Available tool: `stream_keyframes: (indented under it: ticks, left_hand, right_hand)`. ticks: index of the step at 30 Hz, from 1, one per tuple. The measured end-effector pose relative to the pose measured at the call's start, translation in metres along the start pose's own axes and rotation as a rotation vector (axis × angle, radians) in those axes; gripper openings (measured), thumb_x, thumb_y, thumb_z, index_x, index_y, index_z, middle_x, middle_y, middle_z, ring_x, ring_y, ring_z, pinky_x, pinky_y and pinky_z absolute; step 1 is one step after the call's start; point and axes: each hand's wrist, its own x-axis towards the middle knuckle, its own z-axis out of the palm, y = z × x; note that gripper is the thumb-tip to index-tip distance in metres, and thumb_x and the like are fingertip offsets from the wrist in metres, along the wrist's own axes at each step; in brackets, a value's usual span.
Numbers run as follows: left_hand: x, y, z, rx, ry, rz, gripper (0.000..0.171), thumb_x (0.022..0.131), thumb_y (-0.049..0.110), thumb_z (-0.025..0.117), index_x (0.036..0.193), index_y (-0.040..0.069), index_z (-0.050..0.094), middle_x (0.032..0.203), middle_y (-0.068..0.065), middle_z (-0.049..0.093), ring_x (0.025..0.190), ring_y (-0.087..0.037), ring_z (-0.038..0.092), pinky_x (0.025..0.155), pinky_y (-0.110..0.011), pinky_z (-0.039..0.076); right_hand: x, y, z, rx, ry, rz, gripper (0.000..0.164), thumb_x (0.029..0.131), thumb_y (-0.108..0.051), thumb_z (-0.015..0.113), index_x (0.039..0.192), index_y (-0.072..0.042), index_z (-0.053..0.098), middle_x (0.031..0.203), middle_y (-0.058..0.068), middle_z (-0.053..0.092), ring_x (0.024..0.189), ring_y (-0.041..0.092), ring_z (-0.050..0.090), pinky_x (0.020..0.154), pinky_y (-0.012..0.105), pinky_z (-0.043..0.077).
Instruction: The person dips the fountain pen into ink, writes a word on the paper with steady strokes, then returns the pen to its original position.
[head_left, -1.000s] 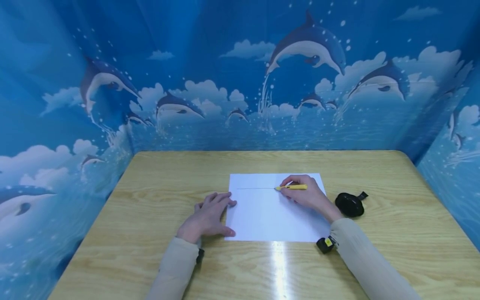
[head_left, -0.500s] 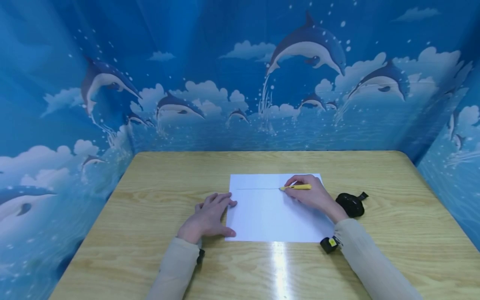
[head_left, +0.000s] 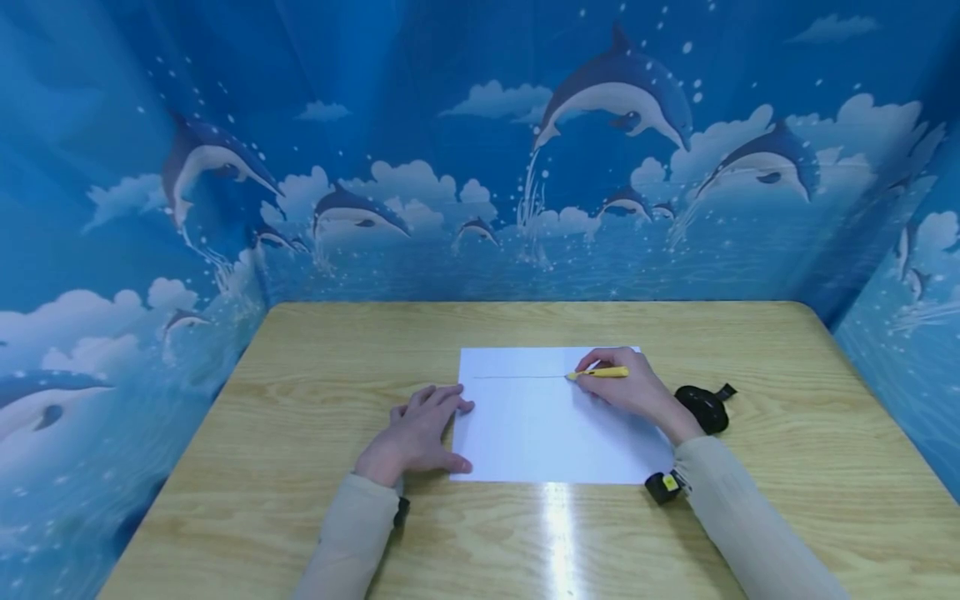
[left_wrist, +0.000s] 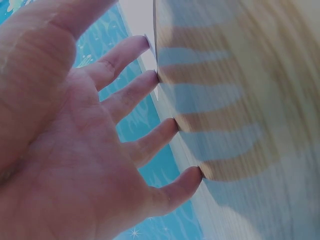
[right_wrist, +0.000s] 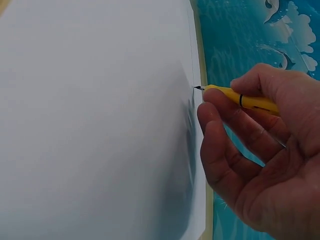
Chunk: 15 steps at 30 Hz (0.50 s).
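A white sheet of paper (head_left: 525,433) lies on the table, with a thin dark line (head_left: 517,377) across its upper part. My right hand (head_left: 633,387) pinches a yellow fountain pen (head_left: 607,372) between thumb and fingers. In the right wrist view the pen's dark nib (right_wrist: 198,88) meets the paper at the line's right end. My left hand (head_left: 416,433) rests at the sheet's left edge, fingers spread, thumb and fingertips on or beside the paper. From the left wrist view, the fingertips of the left hand (left_wrist: 100,140) touch down on the surface.
A black rounded object with a short tab (head_left: 702,408) lies on the wooden table (head_left: 300,375), right of the paper and close to my right wrist. Small black wrist cameras (head_left: 663,487) sit at the cuffs. A blue dolphin curtain (head_left: 450,125) hangs behind the table.
My right hand has slid a little to the right with the fountain pen, and the line on the paper has grown longer that way. The left hand has stayed in place.
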Motion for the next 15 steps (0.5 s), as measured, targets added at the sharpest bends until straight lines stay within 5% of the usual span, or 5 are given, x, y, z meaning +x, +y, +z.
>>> stream_keyframes:
  ticks: [15]
  left_hand:
    - [0.0003, 0.001, -0.0002, 0.002, -0.003, -0.006, 0.082, 0.077, 0.045, 0.089, 0.148, 0.024, 0.052, 0.169, -0.001, 0.029, 0.157, -0.041, 0.018, 0.117, -0.075, 0.023]
  right_hand:
    - [-0.0023, 0.0022, -0.0056, -0.007, 0.007, 0.03, 0.023, 0.095, -0.028, 0.069, 0.111, -0.014, 0.074, 0.119, 0.013, 0.069, 0.083, 0.021, 0.061, 0.069, 0.03, 0.053]
